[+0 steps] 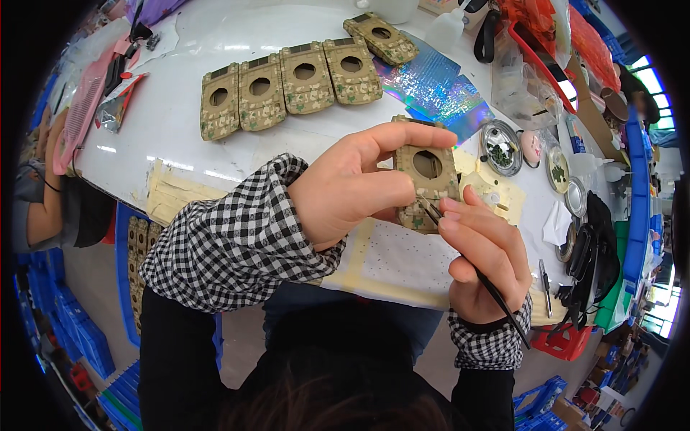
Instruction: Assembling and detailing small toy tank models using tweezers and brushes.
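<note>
The lower part of the camo shell [425, 179] is hidden behind the left hand [352, 188] and the right hand [481, 251], and what the tweezers [471, 266] pinch at their tip is too small to make out. The picture's rim bends and darkens, cutting off the room's edges.

The left hand is closed on the shell, forefinger along its top edge and thumb across its left side, holding it upright above the table [215, 50] with its round hole facing the camera. The right hand is closed on the black tweezers, whose tips touch the shell's lower left face just beside the left thumb; their long end runs down past the right wrist.

On the white table, five more shells [302, 79] lie in a row at the far side, with holographic sheets [438, 90] to their right. A dotted white sheet [410, 262] lies near, under the hands. Small metal dishes [501, 147] sit right of the shell. Blue crates [79, 337] stand on the floor at left, and another person's arm [39, 215] shows at the far left edge.
</note>
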Motion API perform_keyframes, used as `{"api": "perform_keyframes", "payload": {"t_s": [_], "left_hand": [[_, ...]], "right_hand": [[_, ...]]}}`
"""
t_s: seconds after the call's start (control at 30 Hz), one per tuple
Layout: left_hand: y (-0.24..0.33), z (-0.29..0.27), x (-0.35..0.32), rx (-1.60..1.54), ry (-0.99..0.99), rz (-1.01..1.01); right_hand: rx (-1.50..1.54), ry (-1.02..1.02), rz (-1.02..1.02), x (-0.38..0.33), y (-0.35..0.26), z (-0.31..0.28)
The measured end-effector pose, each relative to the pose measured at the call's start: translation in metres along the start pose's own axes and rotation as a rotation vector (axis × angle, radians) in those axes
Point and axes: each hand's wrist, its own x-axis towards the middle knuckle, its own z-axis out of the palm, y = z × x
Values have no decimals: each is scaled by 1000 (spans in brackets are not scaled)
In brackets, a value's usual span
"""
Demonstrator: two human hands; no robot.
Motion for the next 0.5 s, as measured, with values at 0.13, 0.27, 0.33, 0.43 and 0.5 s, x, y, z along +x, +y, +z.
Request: {"api": "perform_keyframes", "payload": {"t_s": [0.13,0.27,0.33,0.43,0.5], "left_hand": [[0,0,0,-9,2,0],[-3,-3,1,-57,-24,-2],[-2,-5,2,-156,-73,-16],[0,-7,2,-225,-117,-7],[0,-6,2,-228,-127,10]], "right_hand": [[26,27,-6,-1,3,2],[96,92,30,-3,3,4],[128,119,50,-3,3,3],[127,156,59,-3,3,3],[134,185,59,-4,5,3]]}}
